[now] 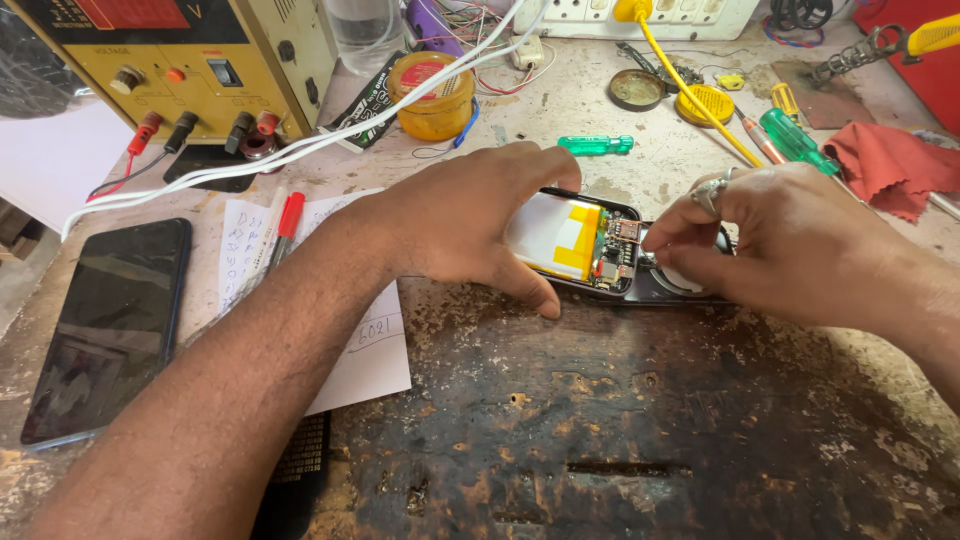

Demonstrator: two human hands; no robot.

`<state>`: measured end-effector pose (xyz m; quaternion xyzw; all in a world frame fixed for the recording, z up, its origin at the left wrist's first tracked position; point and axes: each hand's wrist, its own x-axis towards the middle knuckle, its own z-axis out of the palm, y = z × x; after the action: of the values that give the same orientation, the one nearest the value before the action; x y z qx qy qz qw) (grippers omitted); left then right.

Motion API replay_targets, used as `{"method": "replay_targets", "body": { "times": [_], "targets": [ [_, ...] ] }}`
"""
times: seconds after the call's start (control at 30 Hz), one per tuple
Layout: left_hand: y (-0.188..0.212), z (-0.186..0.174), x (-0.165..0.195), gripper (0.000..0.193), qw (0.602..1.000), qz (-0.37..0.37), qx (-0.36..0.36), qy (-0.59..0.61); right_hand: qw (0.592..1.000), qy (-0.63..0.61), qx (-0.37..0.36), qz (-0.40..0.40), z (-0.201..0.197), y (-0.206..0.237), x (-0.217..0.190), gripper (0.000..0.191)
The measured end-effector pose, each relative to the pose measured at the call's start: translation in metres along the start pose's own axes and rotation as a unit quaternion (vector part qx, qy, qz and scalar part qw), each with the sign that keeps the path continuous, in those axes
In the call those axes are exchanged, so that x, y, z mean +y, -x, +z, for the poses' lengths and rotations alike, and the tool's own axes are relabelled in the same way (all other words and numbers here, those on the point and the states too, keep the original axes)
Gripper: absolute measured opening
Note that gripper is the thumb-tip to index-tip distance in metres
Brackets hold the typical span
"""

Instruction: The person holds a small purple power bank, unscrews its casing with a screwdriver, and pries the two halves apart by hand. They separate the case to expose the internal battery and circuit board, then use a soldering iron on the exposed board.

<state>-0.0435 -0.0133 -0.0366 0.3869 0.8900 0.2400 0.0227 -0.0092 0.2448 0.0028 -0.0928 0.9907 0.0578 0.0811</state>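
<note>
A view from above of two bare hands working on an opened small black device [640,285] that lies near the middle of a worn, stained surface [620,430]. Its cover is off, showing a flat silvery battery pack [545,240] with a yellow band at one end, and beside that a small circuit board [615,250].

The left hand [460,225] comes in from the lower left and rests over the left end of the device. Its fingers [545,165] are spread fairly wide: the upper ones curl over the far edge, while the thumb presses the surface just at the near edge, so the device sits between them.

The right hand [780,240], wearing a ring, comes in from the right and covers the device's right end. Its fingers are drawn narrowly together, tips touching the device right beside the circuit board. Whether they pinch anything small cannot be told.

To the left lie a dark phone [110,325], face up, and sheets of paper [370,350] with a red pen [285,225] on them. Further back stand a yellow bench power supply [190,60] and a round yellow tin [432,95]. A green lighter [595,145], screwdrivers [795,140] and a red cloth [890,165] lie at the back right.
</note>
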Motion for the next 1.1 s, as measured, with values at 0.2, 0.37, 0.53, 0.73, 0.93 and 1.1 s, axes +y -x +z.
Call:
{"method": "replay_targets", "body": {
  "times": [0.2,0.37,0.53,0.73,0.93,1.1],
  "targets": [
    [0.000,0.000,-0.001,0.099,1.000,0.009,-0.001,0.003,0.991,-0.128,-0.003,-0.026,-0.001,-0.006,0.008,0.021],
    [-0.002,0.001,-0.002,0.098,1.000,0.008,-0.002,-0.004,0.983,-0.166,0.028,-0.068,0.002,-0.010,0.012,0.021],
    [-0.001,0.001,-0.001,0.096,1.000,0.013,-0.003,0.000,0.985,-0.157,0.046,-0.053,0.005,-0.010,0.011,0.020],
    [-0.003,0.002,-0.001,0.098,1.000,0.004,-0.011,-0.015,0.980,-0.148,0.068,-0.111,0.003,-0.009,0.011,0.023],
    [-0.003,0.003,-0.001,0.102,1.000,-0.003,-0.014,-0.017,0.994,-0.097,0.035,-0.030,-0.002,-0.005,0.001,0.024],
    [-0.004,0.006,-0.001,0.102,0.999,0.025,-0.019,-0.001,0.994,-0.104,0.039,-0.020,-0.005,-0.004,-0.005,0.023]
  ]
}}
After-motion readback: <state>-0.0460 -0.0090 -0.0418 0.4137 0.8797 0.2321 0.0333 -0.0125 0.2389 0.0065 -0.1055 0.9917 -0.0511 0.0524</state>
